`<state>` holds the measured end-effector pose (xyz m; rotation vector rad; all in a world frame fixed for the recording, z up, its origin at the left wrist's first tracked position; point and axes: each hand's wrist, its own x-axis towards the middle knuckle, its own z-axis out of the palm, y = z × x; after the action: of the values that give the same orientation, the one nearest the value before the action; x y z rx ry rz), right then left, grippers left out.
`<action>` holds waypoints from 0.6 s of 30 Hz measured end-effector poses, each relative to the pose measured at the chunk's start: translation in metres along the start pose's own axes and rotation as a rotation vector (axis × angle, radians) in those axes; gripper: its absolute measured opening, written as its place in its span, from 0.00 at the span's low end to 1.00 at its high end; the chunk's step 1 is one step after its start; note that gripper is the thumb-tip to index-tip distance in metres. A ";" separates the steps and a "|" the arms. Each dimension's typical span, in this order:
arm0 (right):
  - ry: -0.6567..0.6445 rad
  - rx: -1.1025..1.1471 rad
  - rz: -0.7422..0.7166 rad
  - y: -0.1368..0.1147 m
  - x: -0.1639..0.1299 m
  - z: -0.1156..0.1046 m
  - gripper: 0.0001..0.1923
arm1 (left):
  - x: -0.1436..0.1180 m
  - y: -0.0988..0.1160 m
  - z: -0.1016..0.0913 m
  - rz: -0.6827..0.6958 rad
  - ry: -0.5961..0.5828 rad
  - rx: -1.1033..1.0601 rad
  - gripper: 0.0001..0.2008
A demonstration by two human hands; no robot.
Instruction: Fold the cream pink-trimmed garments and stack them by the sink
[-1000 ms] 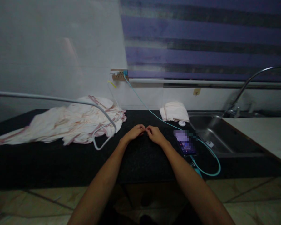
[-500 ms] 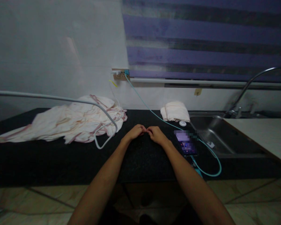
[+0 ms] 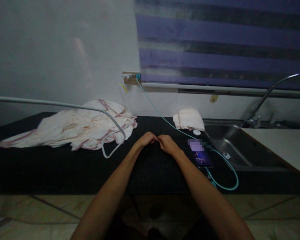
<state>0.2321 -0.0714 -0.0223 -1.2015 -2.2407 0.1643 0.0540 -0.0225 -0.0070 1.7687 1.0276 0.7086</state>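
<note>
Both hands sit together mid-desk — left hand [image 3: 146, 139] and right hand [image 3: 165, 144] curled, fingertips touching, grip closed on nothing I can make out. Phone [image 3: 201, 154] lies just right; crumpled cloth [image 3: 72, 126] far left, untouched.

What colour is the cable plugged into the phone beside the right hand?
Teal, or light blue-green; the cable shows best in the head view, looping off the phone.

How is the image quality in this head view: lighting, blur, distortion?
Head view: dim and underexposed, so the black counter loses detail; the phone screen is pixelated; the left hand and right hand are soft; wide-angle bending curves the grey hose and the edges.
</note>
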 end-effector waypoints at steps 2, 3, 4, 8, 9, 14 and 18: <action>0.003 -0.004 -0.003 -0.001 0.001 0.000 0.12 | 0.000 0.000 0.000 -0.003 0.002 -0.004 0.12; 0.005 -0.004 -0.003 -0.001 0.001 0.000 0.12 | 0.000 0.000 -0.001 -0.005 0.003 -0.005 0.12; 0.007 -0.003 -0.003 -0.002 0.002 0.000 0.12 | 0.000 0.000 0.000 -0.007 0.004 -0.005 0.11; 0.029 0.019 0.009 -0.002 0.003 0.001 0.11 | 0.001 0.000 0.002 -0.018 0.017 0.019 0.09; 0.037 0.030 0.015 -0.002 0.003 0.002 0.11 | 0.001 0.000 0.002 -0.020 0.023 0.031 0.09; 0.093 0.123 0.067 0.000 0.002 0.003 0.10 | -0.002 0.002 0.003 -0.018 0.118 0.142 0.11; 0.133 0.203 0.114 0.003 0.003 0.004 0.12 | -0.005 0.002 -0.015 -0.007 0.367 0.272 0.13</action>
<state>0.2307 -0.0660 -0.0255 -1.1941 -1.9899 0.3391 0.0400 -0.0209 0.0008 1.9051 1.4314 0.9489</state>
